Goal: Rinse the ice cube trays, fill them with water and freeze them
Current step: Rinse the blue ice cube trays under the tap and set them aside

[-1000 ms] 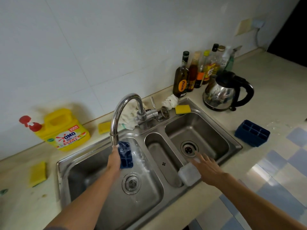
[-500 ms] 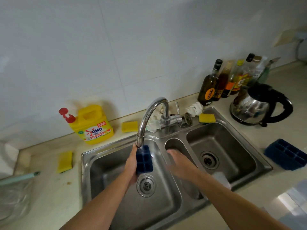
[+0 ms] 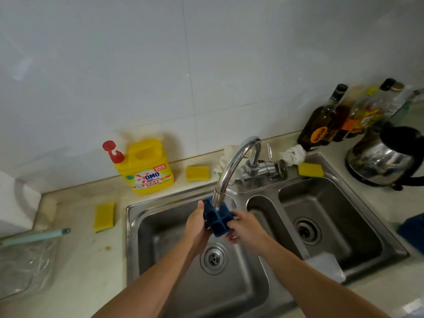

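A small blue ice cube tray (image 3: pixel 217 219) is held under the spout of the chrome faucet (image 3: pixel 231 166), over the left basin of the steel sink (image 3: pixel 137 207). My left hand (image 3: pixel 196 226) grips the tray's left side. My right hand (image 3: pixel 244 228) holds its right side, fingers curled round the edge. A second blue tray (image 3: pixel 413 228) lies on the counter at the far right, cut off by the frame edge. A white translucent tray (image 3: pixel 324 266) leans on the front rim of the right basin.
A yellow detergent jug (image 3: pixel 144 167) stands behind the sink. Yellow sponges lie on the counter (image 3: pixel 104 216), by the wall (image 3: pixel 197 173) and on the sink's back rim (image 3: pixel 310 169). Bottles (image 3: pixel 321 125) and a steel kettle (image 3: pixel 383 159) stand at back right. A plastic bag (image 3: pixel 25 262) lies left.
My right hand left the white tray on the sink's front rim, crossed to the left basin and took hold of the blue tray's right side. The view swung left.
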The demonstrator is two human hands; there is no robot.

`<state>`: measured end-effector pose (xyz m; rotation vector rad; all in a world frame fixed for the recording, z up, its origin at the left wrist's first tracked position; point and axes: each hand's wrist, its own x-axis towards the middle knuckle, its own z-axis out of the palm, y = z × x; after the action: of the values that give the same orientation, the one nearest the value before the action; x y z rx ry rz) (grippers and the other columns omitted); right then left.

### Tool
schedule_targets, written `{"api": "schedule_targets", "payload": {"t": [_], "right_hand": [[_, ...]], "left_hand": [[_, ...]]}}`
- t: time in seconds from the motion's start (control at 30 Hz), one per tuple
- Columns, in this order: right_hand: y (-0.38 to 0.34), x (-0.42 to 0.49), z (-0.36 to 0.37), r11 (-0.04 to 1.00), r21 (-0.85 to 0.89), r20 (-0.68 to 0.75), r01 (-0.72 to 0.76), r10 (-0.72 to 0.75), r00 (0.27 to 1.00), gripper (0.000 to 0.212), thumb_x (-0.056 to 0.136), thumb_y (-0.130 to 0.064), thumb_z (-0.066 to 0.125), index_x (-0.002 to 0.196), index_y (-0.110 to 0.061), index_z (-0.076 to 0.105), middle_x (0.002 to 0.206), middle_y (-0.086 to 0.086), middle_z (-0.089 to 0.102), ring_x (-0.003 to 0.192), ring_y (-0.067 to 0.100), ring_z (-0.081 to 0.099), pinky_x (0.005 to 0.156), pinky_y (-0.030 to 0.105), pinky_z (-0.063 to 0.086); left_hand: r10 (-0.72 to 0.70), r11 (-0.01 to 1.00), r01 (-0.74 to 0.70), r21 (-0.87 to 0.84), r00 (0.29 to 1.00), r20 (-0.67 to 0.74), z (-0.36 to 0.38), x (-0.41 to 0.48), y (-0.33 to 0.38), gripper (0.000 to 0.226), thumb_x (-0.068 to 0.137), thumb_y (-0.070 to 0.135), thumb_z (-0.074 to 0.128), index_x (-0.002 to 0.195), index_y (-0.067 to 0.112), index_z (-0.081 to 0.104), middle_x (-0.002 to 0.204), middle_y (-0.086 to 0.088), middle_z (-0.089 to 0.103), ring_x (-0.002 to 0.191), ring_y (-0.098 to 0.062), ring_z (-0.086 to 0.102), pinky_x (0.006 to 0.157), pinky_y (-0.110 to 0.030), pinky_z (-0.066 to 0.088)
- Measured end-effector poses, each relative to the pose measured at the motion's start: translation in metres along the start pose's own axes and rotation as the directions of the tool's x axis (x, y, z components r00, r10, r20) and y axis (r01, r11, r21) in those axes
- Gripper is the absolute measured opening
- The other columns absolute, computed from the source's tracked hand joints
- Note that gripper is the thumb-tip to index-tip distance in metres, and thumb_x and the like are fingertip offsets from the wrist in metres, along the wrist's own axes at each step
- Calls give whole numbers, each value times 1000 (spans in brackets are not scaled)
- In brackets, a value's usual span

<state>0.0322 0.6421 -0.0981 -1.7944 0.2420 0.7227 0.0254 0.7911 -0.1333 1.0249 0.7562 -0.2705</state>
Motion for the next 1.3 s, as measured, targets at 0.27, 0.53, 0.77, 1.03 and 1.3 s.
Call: {"api": "schedule_targets", "payload": {"t": [0.27, 0.53, 0.77, 1.03, 1.3], "right_hand": [[-8, 20, -28, 990, 93, -196, 103, -83, 977, 23, 98, -9, 61, 121, -8, 64, 114, 12, 68, 99, 22, 70, 79, 35, 61], [-7, 22, -22, 984, -85, -61, 157, -163, 985, 29, 94, -7, 64, 122, -12, 60, 113, 2, 65, 104, 16, 66, 78, 23, 57], [-3, 29, -12, 989, 144, 80, -45, 33, 996, 31, 94, 3, 60, 125, -3, 59, 110, 20, 70, 90, 33, 74, 64, 32, 59], [1, 47, 4, 950, 296, 101, -98, 71, 992, 41, 85, 17, 55, 121, -2, 58, 115, 27, 66, 97, 42, 71, 76, 46, 60], [-5, 50, 8, 969, 245, 95, -29, 5, 995, 37, 83, 3, 67, 116, -12, 61, 112, 17, 68, 96, 35, 73, 77, 41, 63]], "left_hand": [[-82, 977, 59, 203, 991, 107, -3, -17, -5, 27, 103, 18, 48, 119, 5, 64, 113, -18, 71, 105, -31, 68, 86, -38, 57], [-73, 996, 76, 53, 996, -59, 2, -9, -1, 23, 99, 4, 50, 119, 3, 61, 105, -22, 75, 92, -30, 72, 76, -40, 60], [99, 938, -32, 345, 979, -179, -3, -2, 12, 19, 101, 11, 47, 109, 13, 64, 85, -10, 78, 68, -20, 75, 58, -29, 58], [277, 758, -152, 635, 955, -102, -4, 1, 34, 11, 97, 17, 53, 101, 14, 64, 89, -5, 74, 74, -17, 74, 54, -23, 55], [229, 872, -136, 470, 962, -147, -21, 9, 27, 18, 103, 11, 47, 109, 18, 62, 95, -6, 75, 81, -22, 76, 66, -31, 61]]}}
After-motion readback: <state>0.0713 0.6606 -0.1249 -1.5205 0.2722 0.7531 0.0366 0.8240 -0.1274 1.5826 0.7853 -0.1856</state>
